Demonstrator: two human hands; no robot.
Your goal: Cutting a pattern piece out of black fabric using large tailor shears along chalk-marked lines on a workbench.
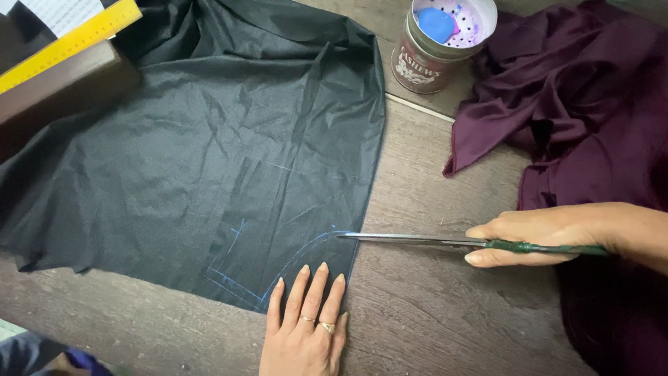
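Head view shows the right hand [536, 240] closed around green-handled steel scissors [445, 241] – blades pointing left, tips at the edge of the dark grey fabric [209, 160] on the bench [417, 313] – just beyond the left hand [306, 327], pressed flat on its blue chalk curve [292, 261].

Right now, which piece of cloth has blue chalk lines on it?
The dark grey cloth, lying flat under the left hand with the scissors at its edge. The maroon cloth is bunched up and shows no lines.

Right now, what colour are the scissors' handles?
Dark green, on the scissors in the right hand; head view.
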